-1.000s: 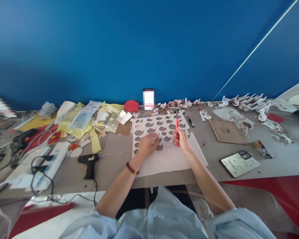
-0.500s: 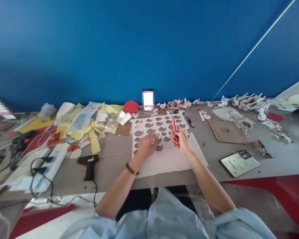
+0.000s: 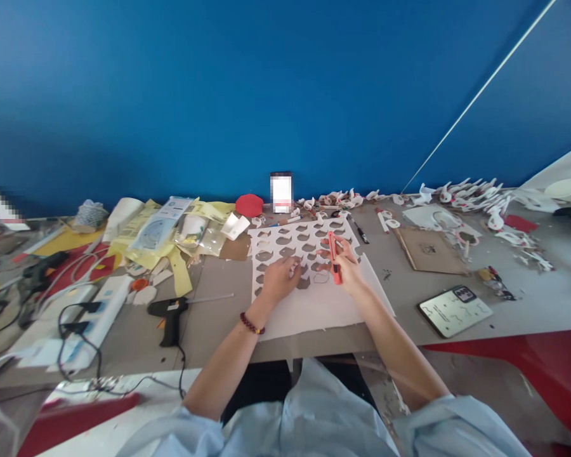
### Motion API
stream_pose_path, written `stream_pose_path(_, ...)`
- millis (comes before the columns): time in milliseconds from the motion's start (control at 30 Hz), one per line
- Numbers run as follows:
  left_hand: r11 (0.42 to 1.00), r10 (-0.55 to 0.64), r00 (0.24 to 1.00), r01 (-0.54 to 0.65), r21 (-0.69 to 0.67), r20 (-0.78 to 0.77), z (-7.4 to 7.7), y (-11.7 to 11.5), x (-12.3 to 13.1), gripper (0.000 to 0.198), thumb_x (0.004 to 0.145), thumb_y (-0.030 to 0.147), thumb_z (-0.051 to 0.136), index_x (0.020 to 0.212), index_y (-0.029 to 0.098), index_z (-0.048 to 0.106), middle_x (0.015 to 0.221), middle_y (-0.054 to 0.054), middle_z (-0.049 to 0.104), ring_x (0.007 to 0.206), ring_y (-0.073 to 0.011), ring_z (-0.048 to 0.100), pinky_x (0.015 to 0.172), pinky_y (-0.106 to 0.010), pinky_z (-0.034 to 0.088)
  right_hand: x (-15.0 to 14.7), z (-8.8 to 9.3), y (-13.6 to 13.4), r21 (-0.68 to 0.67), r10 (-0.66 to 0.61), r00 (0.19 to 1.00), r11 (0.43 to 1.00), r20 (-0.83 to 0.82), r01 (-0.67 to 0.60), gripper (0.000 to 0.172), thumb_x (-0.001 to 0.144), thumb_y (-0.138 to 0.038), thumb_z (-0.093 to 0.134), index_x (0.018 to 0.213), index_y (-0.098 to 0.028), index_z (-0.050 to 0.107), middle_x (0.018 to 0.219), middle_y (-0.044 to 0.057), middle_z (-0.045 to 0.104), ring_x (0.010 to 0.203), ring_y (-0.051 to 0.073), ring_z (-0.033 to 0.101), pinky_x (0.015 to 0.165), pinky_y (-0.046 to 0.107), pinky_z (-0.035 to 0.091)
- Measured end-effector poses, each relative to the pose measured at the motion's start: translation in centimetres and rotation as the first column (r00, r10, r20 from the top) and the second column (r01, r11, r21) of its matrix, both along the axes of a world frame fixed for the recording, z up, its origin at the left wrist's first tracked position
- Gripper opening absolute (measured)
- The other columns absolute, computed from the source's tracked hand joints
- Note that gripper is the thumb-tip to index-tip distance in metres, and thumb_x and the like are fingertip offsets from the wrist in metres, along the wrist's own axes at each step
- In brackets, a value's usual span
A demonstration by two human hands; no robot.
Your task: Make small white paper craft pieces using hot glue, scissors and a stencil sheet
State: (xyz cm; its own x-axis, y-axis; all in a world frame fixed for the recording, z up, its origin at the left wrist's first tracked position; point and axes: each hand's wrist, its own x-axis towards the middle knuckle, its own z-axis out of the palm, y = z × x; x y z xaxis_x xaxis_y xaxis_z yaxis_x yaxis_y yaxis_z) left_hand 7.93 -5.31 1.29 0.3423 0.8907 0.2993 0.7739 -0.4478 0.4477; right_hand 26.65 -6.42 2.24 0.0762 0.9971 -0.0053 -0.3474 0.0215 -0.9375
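A white sheet (image 3: 335,301) with rows of leaf-like holes cut through it lies in front of me, and a pencilled outline shows beside the last holes. My left hand (image 3: 280,279) rests on its left part. The fingers are curled in, with a small pale spot between thumb and forefinger that I cannot make out. Over the right part of the sheet, my right hand (image 3: 348,266) grips a red utility knife (image 3: 334,254), held nearly upright with some fingers loosened around it. Whether its blade is out cannot be seen.
A black glue gun (image 3: 171,314) and a power strip (image 3: 99,317) with cables lie left. A phone (image 3: 454,311) and a brown notebook (image 3: 431,249) lie right. A black pen (image 3: 360,230) touches the sheet's far edge. Small white bird-like pieces (image 3: 471,192) line the wall.
The utility knife has turned in my right hand, and some of those fingers have spread. The fingers of my left hand have curled in and drawn back slightly.
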Motion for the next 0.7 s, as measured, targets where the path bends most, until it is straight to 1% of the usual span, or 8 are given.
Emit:
stream_pose_path(133,0.987,-0.158,0.987,0.158,0.021,0.018,0.0,-0.1,0.0,0.021,0.083,0.025,0.052,0.101,0.021,0.063,0.090,-0.005,0.066,0.085,-0.0189,0.061,0.073,-0.031,0.048,0.9,0.6,0.5,0.047,-0.082,0.992,0.996,0.095,0.078,0.054,0.066,-0.020,0.051,0.118,-0.032,0.043,0.117,0.001,0.058,0.088,0.018,0.063,0.059,0.030,0.056)
stream_pose_path(233,0.941,-0.334,0.943,0.334,0.045,-0.009,-0.1,-0.3,0.0,0.028,0.079,0.033,0.061,0.104,0.020,0.062,0.105,-0.007,0.063,0.099,-0.0232,0.057,0.086,-0.037,0.046,2.5,1.4,0.7,0.076,-0.115,0.954,0.992,0.278,0.098,0.052,0.068,-0.022,0.051,0.119,-0.028,0.047,0.115,0.005,0.061,0.084,0.019,0.061,0.061,0.032,0.054)
stream_pose_path(300,0.921,-0.386,0.922,0.387,0.049,-0.036,-0.3,-0.4,0.0,0.038,0.075,0.038,0.065,0.108,0.020,0.060,0.113,-0.008,0.060,0.108,-0.0259,0.052,0.092,-0.041,0.043,4.1,1.8,0.8,0.084,-0.118,0.895,0.992,0.431,0.090,0.051,0.069,-0.023,0.050,0.120,-0.025,0.049,0.117,0.008,0.060,0.084,0.020,0.061,0.062,0.033,0.054)
stream_pose_path(367,0.918,-0.392,0.919,0.394,0.039,-0.049,-0.5,-0.5,0.0,0.043,0.074,0.040,0.066,0.112,0.021,0.059,0.119,-0.009,0.057,0.114,-0.0268,0.049,0.097,-0.042,0.040,6.0,1.8,1.0,0.115,-0.152,0.770,0.988,0.620,0.103,0.050,0.070,-0.022,0.049,0.119,-0.023,0.053,0.120,0.009,0.057,0.086,0.021,0.062,0.064,0.035,0.053)
stream_pose_path(467,0.925,-0.380,0.923,0.381,0.009,-0.061,-0.7,-0.6,-0.1,0.044,0.079,0.043,0.061,0.118,0.022,0.056,0.128,-0.009,0.051,0.122,-0.0266,0.043,0.102,-0.043,0.036,9.0,0.9,1.5,0.216,-0.269,0.399,0.961,0.876,0.174,0.044,0.068,-0.016,0.049,0.110,-0.019,0.062,0.107,0.012,0.062,0.087,0.023,0.061,0.079,0.039,0.050)
stream_pose_path(533,0.931,-0.366,0.928,0.366,-0.011,-0.072,-0.7,-0.6,-0.2,0.043,0.083,0.045,0.055,0.120,0.023,0.055,0.133,-0.009,0.048,0.126,-0.0263,0.040,0.105,-0.044,0.034,10.8,0.0,1.7,0.243,-0.290,0.194,0.941,0.937,0.234,0.042,0.068,-0.012,0.047,0.106,-0.015,0.064,0.098,0.013,0.063,0.087,0.025,0.061,0.083,0.040,0.048)
stream_pose_path(600,0.934,-0.357,0.930,0.356,-0.028,-0.090,-0.6,-0.5,-0.2,0.043,0.085,0.046,0.052,0.122,0.023,0.054,0.136,-0.009,0.045,0.129,-0.0268,0.037,0.107,-0.045,0.032,12.1,-0.9,1.8,0.263,-0.293,0.065,0.919,0.954,0.294,0.043,0.069,-0.011,0.045,0.108,-0.013,0.063,0.095,0.014,0.063,0.087,0.026,0.061,0.082,0.039,0.047)
stream_pose_path(700,0.934,-0.358,0.927,0.353,-0.062,-0.115,-0.7,-0.5,-0.1,0.050,0.085,0.053,0.048,0.125,0.023,0.052,0.142,-0.010,0.039,0.133,-0.0295,0.032,0.108,-0.048,0.029,13.1,-2.2,1.6,0.251,-0.266,-0.007,0.903,0.964,0.349,0.042,0.071,-0.013,0.045,0.110,-0.011,0.062,0.094,0.015,0.064,0.083,0.026,0.061,0.078,0.037,0.047)
